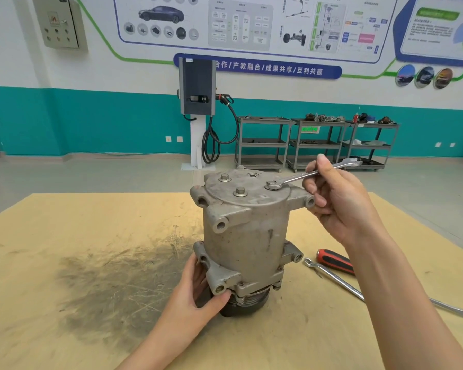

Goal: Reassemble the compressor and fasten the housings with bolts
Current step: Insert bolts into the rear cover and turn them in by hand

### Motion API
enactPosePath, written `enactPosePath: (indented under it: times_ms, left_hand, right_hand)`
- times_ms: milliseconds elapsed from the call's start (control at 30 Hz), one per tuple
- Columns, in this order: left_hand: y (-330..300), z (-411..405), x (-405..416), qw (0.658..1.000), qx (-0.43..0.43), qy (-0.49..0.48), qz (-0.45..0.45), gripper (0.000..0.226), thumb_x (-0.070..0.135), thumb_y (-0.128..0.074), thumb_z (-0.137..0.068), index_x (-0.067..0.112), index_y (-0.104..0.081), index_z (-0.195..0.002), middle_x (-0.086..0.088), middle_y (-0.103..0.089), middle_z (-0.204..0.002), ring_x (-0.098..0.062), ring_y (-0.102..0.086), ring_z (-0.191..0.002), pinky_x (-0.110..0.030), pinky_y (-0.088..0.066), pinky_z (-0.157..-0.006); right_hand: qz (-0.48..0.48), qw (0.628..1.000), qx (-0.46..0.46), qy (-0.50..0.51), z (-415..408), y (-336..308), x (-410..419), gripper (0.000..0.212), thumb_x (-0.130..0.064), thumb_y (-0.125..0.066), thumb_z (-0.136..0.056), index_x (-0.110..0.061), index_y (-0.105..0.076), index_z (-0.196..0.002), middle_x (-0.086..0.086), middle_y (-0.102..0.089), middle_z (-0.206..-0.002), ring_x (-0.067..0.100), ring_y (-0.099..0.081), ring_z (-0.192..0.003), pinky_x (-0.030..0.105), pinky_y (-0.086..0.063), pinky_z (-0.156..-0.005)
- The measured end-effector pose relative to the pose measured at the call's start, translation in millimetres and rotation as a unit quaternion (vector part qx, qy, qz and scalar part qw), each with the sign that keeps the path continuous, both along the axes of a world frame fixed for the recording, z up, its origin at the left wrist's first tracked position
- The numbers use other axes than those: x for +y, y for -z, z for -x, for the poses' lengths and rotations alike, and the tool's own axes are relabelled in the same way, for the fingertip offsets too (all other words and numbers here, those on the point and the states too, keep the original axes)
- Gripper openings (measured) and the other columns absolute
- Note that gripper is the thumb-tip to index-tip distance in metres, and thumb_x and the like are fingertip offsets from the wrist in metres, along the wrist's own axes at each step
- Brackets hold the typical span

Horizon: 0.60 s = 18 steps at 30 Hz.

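Note:
A grey cast compressor stands upright on its dark pulley end in the middle of the tan board. Its top cover carries two free hex bolts and a third bolt under the ring end of a silver wrench. My right hand grips the wrench shaft between thumb and fingers, to the right of the cover. My left hand holds the compressor's lower housing at its left side, thumb under a mounting lug.
A red-and-black screwdriver handle and a long silver wrench lie on the board right of the compressor. A dark greasy smear covers the board's left middle. Grey shelf carts and a charging post stand by the far wall.

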State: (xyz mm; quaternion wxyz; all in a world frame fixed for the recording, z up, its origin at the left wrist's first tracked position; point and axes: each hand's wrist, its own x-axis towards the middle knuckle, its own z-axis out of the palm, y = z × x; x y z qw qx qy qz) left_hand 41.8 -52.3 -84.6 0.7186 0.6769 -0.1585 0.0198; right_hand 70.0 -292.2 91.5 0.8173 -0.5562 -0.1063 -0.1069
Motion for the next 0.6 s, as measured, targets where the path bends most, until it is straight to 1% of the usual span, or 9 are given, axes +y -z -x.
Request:
enactPosePath:
  times_ms: [133, 233, 300, 367, 400, 433, 500, 533, 600]
  left_hand:
    - [2, -1, 1, 1.0, 0.003, -0.001, -0.004, 0.087, 0.028, -0.077, -0.074, 0.043, -0.026, -0.143, 0.035, -0.056, -0.128, 0.004, -0.053, -0.126, -0.009, -0.044, -0.096]
    - [2, -1, 1, 1.0, -0.001, 0.002, -0.007, 0.087, 0.028, -0.076, -0.075, 0.037, -0.026, -0.146, 0.031, -0.057, -0.131, 0.002, -0.053, -0.126, -0.009, -0.044, -0.096]
    - [1, -1, 1, 1.0, -0.004, 0.0, -0.009, 0.086, 0.028, -0.076, -0.076, 0.035, -0.027, -0.147, 0.03, -0.057, -0.131, 0.002, -0.053, -0.126, -0.009, -0.044, -0.095]
    - [0, 0, 1, 1.0, -0.007, 0.0, -0.008, 0.086, 0.029, -0.076, -0.077, 0.035, -0.027, -0.147, 0.031, -0.056, -0.132, 0.002, -0.053, -0.126, -0.009, -0.044, -0.095]
    - [0, 0, 1, 1.0, -0.007, 0.0, -0.008, 0.086, 0.031, -0.076, -0.077, 0.035, -0.026, -0.147, 0.031, -0.056, -0.132, 0.002, -0.053, -0.127, -0.009, -0.044, -0.096]
    - [-1, 0, 1, 1.0, -0.007, 0.0, -0.008, 0.087, 0.032, -0.077, -0.076, 0.037, -0.026, -0.147, 0.032, -0.056, -0.132, 0.003, -0.052, -0.127, -0.009, -0.044, -0.096]
    - [-3, 1, 1, 1.0, -0.006, 0.001, -0.005, 0.086, 0.038, -0.078, -0.074, 0.043, -0.027, -0.143, 0.034, -0.055, -0.131, 0.004, -0.052, -0.126, -0.008, -0.044, -0.095]
    - [-4, 2, 1, 1.0, -0.004, 0.002, -0.003, 0.086, 0.044, -0.08, -0.072, 0.046, -0.027, -0.14, 0.035, -0.055, -0.131, 0.005, -0.052, -0.126, -0.008, -0.044, -0.095]
    - [-6, 3, -1, 1.0, -0.002, 0.0, 0.0, 0.09, 0.056, -0.083, -0.068, 0.047, -0.028, -0.139, 0.034, -0.055, -0.131, 0.004, -0.053, -0.125, -0.01, -0.044, -0.096]
  right_hand:
    - [0.065, 0.979, -0.141, 0.129, 4, 5, 10, 0.034, -0.031, -0.044, -0.103, -0.018, -0.06, -0.077, -0.004, -0.052, -0.054, 0.007, -0.04, -0.044, 0.016, -0.031, -0.041]
    - [0.085, 0.933, -0.271, 0.222, 8, 10, 19, 0.029, -0.028, -0.045, -0.102, -0.021, -0.055, -0.076, -0.01, -0.051, -0.054, 0.006, -0.045, -0.047, 0.016, -0.036, -0.045]
    - [0.117, 0.896, -0.337, 0.263, 10, 15, 24, 0.026, -0.031, -0.046, -0.101, -0.023, -0.05, -0.077, -0.011, -0.052, -0.056, 0.007, -0.047, -0.047, 0.02, -0.037, -0.045]
    - [0.167, 0.853, -0.398, 0.294, 12, 17, 26, 0.028, -0.037, -0.047, -0.101, -0.021, -0.048, -0.077, -0.006, -0.052, -0.058, 0.014, -0.049, -0.046, 0.029, -0.037, -0.044]
    - [0.195, 0.826, -0.432, 0.306, 13, 18, 27, 0.028, -0.036, -0.046, -0.102, -0.019, -0.049, -0.08, -0.001, -0.051, -0.059, 0.016, -0.048, -0.046, 0.03, -0.037, -0.044]
    - [0.224, 0.797, -0.465, 0.313, 14, 17, 28, 0.027, -0.034, -0.046, -0.102, -0.017, -0.049, -0.081, 0.0, -0.049, -0.061, 0.014, -0.046, -0.048, 0.025, -0.037, -0.046]
    - [0.286, 0.742, -0.512, 0.324, 19, 15, 33, 0.028, -0.03, -0.046, -0.103, -0.015, -0.05, -0.08, -0.006, -0.048, -0.063, 0.004, -0.039, -0.052, 0.014, -0.032, -0.049]
    - [0.319, 0.713, -0.527, 0.336, 21, 14, 36, 0.032, -0.03, -0.046, -0.102, -0.012, -0.054, -0.077, -0.006, -0.049, -0.061, 0.003, -0.038, -0.051, 0.014, -0.033, -0.048]
    - [0.378, 0.649, -0.552, 0.362, 26, 15, 41, 0.046, -0.031, -0.048, -0.101, -0.005, -0.059, -0.065, 0.001, -0.052, -0.054, 0.013, -0.042, -0.044, 0.025, -0.036, -0.039]
